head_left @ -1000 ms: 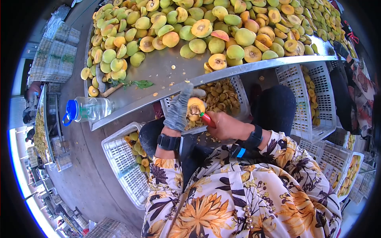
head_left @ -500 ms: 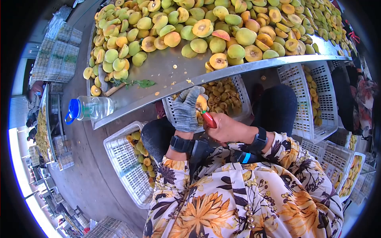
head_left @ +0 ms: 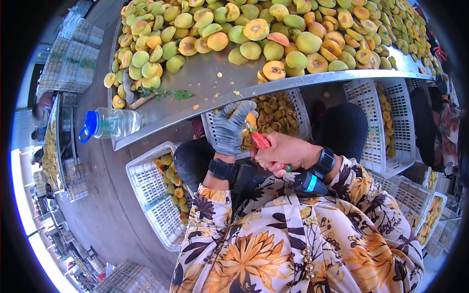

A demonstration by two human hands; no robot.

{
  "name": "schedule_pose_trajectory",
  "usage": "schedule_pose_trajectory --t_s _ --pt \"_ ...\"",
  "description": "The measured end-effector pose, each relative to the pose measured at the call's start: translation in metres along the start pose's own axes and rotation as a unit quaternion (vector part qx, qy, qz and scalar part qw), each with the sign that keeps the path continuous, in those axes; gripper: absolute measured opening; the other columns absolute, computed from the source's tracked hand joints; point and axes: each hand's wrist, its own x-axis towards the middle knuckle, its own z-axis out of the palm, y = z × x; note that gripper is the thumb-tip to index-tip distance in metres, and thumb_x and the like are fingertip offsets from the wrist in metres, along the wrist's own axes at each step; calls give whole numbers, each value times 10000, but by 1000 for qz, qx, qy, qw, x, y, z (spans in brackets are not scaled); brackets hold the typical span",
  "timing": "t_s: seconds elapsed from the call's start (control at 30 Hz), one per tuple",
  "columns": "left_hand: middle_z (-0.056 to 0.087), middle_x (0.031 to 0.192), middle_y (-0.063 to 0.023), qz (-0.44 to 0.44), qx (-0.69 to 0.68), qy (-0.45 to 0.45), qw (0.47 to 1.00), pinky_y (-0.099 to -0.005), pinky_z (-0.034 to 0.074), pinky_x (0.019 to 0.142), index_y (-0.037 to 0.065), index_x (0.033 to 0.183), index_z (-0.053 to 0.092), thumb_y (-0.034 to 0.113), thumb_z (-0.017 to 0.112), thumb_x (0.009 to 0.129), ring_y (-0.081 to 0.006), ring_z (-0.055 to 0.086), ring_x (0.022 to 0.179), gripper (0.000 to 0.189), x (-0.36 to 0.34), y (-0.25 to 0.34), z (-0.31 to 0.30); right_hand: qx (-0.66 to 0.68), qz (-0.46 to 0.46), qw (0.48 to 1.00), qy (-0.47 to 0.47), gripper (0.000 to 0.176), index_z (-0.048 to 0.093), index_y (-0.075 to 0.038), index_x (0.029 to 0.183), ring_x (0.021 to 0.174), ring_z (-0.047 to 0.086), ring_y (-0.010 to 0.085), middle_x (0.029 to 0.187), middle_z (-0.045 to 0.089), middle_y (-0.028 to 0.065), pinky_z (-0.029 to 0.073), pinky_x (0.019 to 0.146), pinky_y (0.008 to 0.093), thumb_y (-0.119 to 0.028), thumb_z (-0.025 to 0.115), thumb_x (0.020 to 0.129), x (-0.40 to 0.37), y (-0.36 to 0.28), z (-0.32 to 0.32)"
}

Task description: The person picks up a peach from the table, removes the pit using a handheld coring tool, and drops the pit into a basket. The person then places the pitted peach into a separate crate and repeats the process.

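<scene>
My left hand [head_left: 230, 128], in a grey knit glove, is closed around a yellow peach half [head_left: 251, 119] just below the table's front rim. In my bare right hand [head_left: 288, 150] is a small red-handled pitting tool [head_left: 260, 140]; its metal tip touches or nearly touches the peach, and a green end shows under my fingers. The blade's shape is hidden. Beneath both hands stands a white crate [head_left: 304, 117] with many cut peach pieces [head_left: 273, 117] in it.
A metal table [head_left: 205, 73] carries a heap of halved peaches [head_left: 244, 29]. A blue-lidded bottle [head_left: 115, 122] and a leafy twig [head_left: 178, 94] lie at its left corner. White crates with fruit stand left [head_left: 151, 195] and right [head_left: 403, 127] of my knees.
My right hand has turned, so the tool's red handle lies at a different angle and its green end now shows. The left hand still holds the peach half. The view has shifted slightly.
</scene>
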Motion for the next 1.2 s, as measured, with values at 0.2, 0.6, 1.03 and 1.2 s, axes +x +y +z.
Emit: schedule_pose_trajectory --t_s 0.2,0.6,1.03,1.2 --pt "619 773 -95 -230 -196 -116 946 -282 505 662 -20 884 609 228 624 806 -193 611 684 261 2 22 -7 -117 -30 992 32 114 436 -17 882 387 384 77 563 423 25 348 320 237 -1 465 772 6 7 5" --pt "621 752 -105 -233 -315 -155 907 -293 515 613 -3 878 589 306 610 813 -196 614 671 316 -3 11 -4 -36 9 999 -9 153 439 -12 909 386 353 65 556 412 12 293 335 218 -4 488 765 -3 8 13" --pt "603 811 -100 -50 -199 169 964 -302 472 415 134 980 537 439 565 811 -256 601 595 350 15 -8 14 111 -69 979 -154 139 471 -68 965 353 315 39 555 403 -3 277 314 202 -7 478 840 -1 12 -9" --pt "625 890 -182 12 70 177 982 -376 491 483 35 1058 553 426 485 866 -392 605 723 440 -21 31 -71 96 -109 985 -90 150 481 -48 960 378 402 90 568 457 31 334 340 256 5 482 819 -18 1 -26"
